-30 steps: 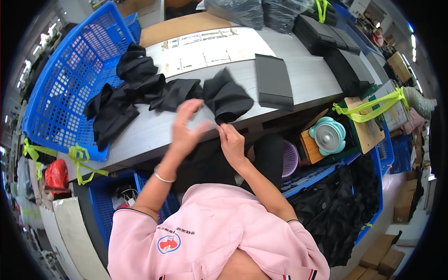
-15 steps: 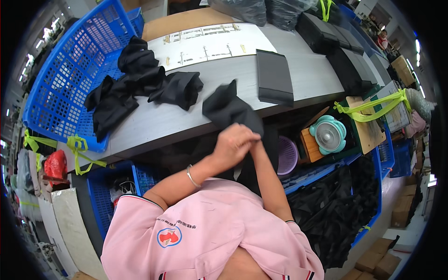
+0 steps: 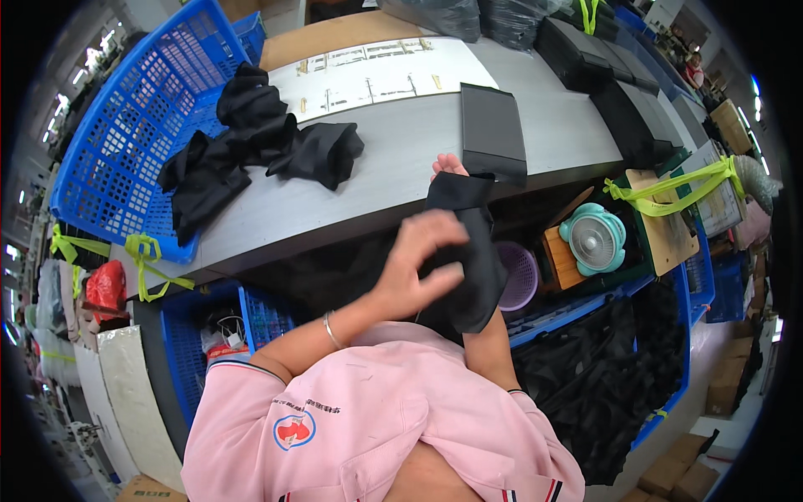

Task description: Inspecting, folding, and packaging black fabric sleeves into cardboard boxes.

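At the far left we have a blue plastic basket (image 3: 92, 171) tipped on its side on the grey table (image 3: 393, 155), yellow-green ties (image 3: 149, 266) hanging at its lower edge. A red bag (image 3: 106, 284) sits lower down, and below the table edge we see a blue crate (image 3: 180, 322) with odds and ends inside. Crumpled black cloth pieces (image 3: 251, 138) spill from the basket's mouth onto the tabletop, and beyond them lies a marked white board (image 3: 376, 84).

Our left hand (image 3: 414, 259), blurred, with a silver bangle (image 3: 333, 330) on its wrist, is in front of the table edge, fingers spread and thumb well apart from them. It is right at the side of a black cloth tube (image 3: 477, 284); we cannot tell whether it touches. The tube is drawn over our right hand (image 3: 447, 164) and wrist, its upper end near the table edge; only the fingertips show past it, close together, the rest hidden.

Just beyond the tube, a dark flat panel (image 3: 492, 130) lies on the table. To the right we see a purple basket (image 3: 534, 276), a turquoise fan (image 3: 595, 240) beside a wooden block (image 3: 565, 255), and black stacks (image 3: 631, 121) on the tabletop.
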`<control>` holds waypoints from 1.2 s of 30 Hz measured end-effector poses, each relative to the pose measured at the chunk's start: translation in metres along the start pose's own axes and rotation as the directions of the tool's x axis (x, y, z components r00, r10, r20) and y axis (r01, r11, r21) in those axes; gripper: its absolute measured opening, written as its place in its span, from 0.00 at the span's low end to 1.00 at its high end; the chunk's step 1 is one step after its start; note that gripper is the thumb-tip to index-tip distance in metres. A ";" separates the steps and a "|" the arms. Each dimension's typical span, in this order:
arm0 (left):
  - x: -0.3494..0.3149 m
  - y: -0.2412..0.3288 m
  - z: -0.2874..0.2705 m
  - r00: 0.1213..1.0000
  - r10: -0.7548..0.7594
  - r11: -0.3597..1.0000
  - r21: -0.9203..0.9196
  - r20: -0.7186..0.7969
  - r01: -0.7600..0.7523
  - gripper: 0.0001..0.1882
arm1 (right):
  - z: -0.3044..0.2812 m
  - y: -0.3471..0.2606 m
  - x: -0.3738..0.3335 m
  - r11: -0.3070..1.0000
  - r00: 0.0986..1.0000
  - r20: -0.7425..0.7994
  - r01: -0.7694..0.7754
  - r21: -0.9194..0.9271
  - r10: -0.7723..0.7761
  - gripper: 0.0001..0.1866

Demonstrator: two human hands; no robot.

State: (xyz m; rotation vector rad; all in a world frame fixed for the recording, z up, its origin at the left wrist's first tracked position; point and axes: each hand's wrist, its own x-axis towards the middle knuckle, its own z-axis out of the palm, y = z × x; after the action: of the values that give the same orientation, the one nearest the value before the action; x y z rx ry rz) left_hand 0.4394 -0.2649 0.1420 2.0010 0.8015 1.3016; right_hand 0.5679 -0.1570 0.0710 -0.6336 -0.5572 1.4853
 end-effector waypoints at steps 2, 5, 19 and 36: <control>0.027 -0.012 -0.002 0.975 -0.121 0.978 0.144 -0.185 0.149 0.32 | 0.003 -0.012 -0.014 0.998 0.997 0.073 0.012 0.054 -0.016 0.25; 0.048 -0.067 -0.012 0.982 -0.174 0.976 0.117 -0.079 0.183 0.18 | 0.002 -0.010 -0.003 0.998 0.994 0.108 0.036 -0.042 -0.032 0.25; 0.030 -0.053 -0.012 0.870 -0.163 0.950 0.164 -0.465 0.266 0.32 | 0.043 -0.024 -0.005 0.942 0.999 0.047 -0.010 -0.337 0.027 0.18; 0.065 -0.119 -0.019 0.755 -0.545 0.637 -0.766 -0.365 0.089 0.06 | 0.029 0.083 0.043 0.909 0.963 -0.001 0.253 -0.330 -0.268 0.19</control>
State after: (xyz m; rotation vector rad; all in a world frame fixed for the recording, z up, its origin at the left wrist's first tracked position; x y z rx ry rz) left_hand 0.4245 -0.1375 0.0940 0.7709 0.7125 1.6646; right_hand 0.4888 -0.1141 0.0325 -0.8161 -0.8300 1.1308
